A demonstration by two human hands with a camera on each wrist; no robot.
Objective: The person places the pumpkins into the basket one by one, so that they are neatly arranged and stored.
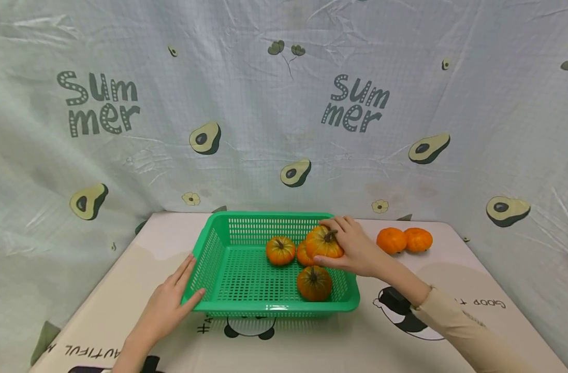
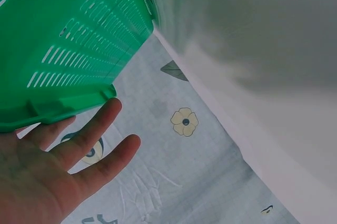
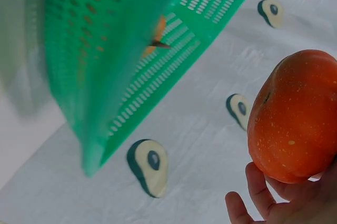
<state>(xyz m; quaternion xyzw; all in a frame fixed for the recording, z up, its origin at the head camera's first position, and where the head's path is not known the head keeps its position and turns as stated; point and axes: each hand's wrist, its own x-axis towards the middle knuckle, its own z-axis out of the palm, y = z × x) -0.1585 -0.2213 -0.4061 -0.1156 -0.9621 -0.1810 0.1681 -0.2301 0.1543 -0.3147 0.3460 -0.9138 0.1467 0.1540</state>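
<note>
A small orange pumpkin (image 1: 320, 243) with a dark stem is held by my right hand (image 1: 360, 251) over the right side of a green plastic basket (image 1: 274, 306). In the right wrist view the orange-red underside of that pumpkin (image 3: 295, 119) shows above the fingers, beside the basket wall. Inside the basket sit a pumpkin (image 1: 280, 252) near the middle, a greener pumpkin (image 1: 314, 285) at the front right, and another pumpkin (image 1: 303, 255) partly hidden by the held one. My left hand (image 1: 164, 303) rests against the basket's left rim, its fingers straight and spread in the left wrist view.
Two orange pumpkins (image 1: 405, 240) lie side by side on the table, right of the basket. A pale printed cloth covers the table (image 1: 246, 352). Behind it and at both sides hangs a curtain (image 1: 251, 103) with avocado prints.
</note>
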